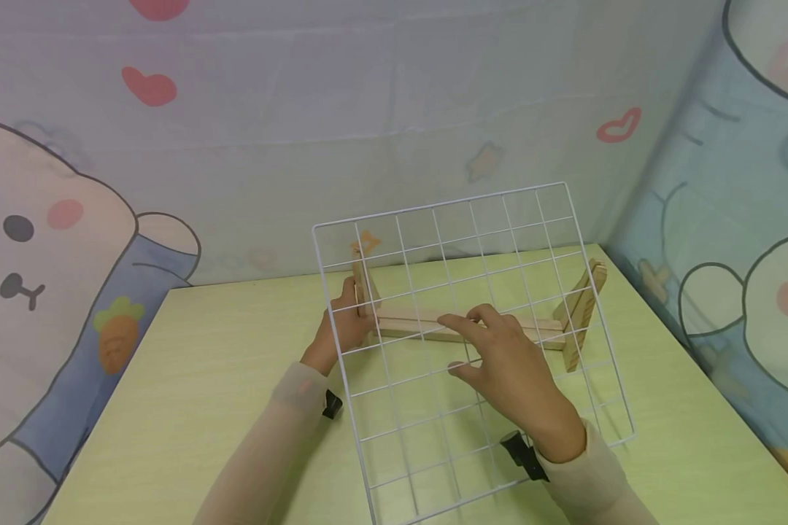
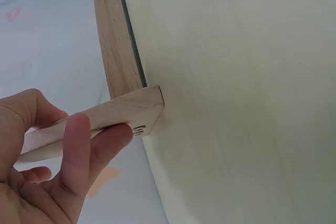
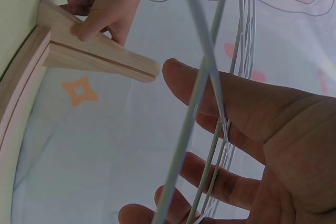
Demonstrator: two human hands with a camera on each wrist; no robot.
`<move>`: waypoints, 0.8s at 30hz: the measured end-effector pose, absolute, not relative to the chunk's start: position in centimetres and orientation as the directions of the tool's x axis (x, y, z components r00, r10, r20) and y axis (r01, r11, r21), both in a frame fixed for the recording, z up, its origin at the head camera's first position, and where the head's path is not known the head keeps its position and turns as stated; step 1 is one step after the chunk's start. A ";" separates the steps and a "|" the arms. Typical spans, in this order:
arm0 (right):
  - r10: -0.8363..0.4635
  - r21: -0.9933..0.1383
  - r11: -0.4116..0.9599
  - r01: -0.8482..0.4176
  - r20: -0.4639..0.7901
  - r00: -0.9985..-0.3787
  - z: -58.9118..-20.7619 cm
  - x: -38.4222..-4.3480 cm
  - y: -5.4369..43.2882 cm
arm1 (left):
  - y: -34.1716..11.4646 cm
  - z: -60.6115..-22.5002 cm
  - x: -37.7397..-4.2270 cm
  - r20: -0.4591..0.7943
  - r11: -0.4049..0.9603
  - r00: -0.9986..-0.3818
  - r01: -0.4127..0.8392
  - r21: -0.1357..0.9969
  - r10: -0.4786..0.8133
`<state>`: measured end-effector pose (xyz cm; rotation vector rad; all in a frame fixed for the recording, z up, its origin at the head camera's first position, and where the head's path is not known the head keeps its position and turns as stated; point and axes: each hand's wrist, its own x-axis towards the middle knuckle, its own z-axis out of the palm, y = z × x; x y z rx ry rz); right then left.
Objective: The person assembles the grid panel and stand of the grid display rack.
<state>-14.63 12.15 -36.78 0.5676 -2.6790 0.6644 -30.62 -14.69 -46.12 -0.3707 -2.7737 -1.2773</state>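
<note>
Mesh (image 1: pixel 413 292) crosses the head view of the wooden stand (image 1: pixel 400 327), cloth (image 1: pixel 394 109) behind.

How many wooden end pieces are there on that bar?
2. The left end piece is gripped by the left hand; the right end piece stands at the other end of the bar. No others show.

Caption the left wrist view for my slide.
Left fingers grip a pale, tapered wooden piece meeting a long wooden bar.
</note>
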 end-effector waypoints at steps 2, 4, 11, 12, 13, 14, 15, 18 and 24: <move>-0.296 -0.374 0.813 -0.446 0.394 -0.870 -36.8 -14.6 12.1 | -14.7 -46.1 -30.6 0.155 0.622 -0.969 0.244 0.745 0.194; -0.296 -0.373 0.814 -0.446 0.394 -0.870 -36.8 -14.6 12.1 | -14.8 -46.1 -30.5 0.152 0.617 -0.968 0.244 0.748 0.198; -0.300 -0.365 0.815 -0.450 0.398 -0.867 -36.9 -14.7 12.1 | -15.0 -46.2 -30.5 0.150 0.666 -0.970 0.240 0.706 0.190; -0.301 -0.364 0.815 -0.451 0.398 -0.866 -36.9 -14.7 12.1 | -15.1 -46.2 -30.5 0.141 0.667 -0.972 0.233 0.707 0.190; -0.303 -0.363 0.814 -0.452 0.399 -0.866 -36.9 -14.7 12.1 | -15.2 -46.2 -30.4 0.130 0.667 -0.973 0.226 0.710 0.191; -0.304 -0.363 0.814 -0.453 0.399 -0.865 -36.9 -14.7 12.1 | -15.3 -46.3 -30.4 0.120 0.665 -0.974 0.218 0.714 0.191; -0.304 -0.364 0.814 -0.453 0.398 -0.866 -36.9 -14.7 12.1 | -15.4 -46.3 -30.4 0.109 0.658 -0.975 0.212 0.722 0.193; -0.304 -0.368 0.813 -0.452 0.394 -0.868 -36.9 -14.7 12.1 | -15.8 -46.5 -30.5 0.092 0.653 -0.974 0.206 0.729 0.205; -0.305 -0.363 0.814 -0.454 0.399 -0.865 -36.9 -14.7 12.1 | -16.2 -46.5 -30.4 0.077 0.634 -0.972 0.205 0.746 0.224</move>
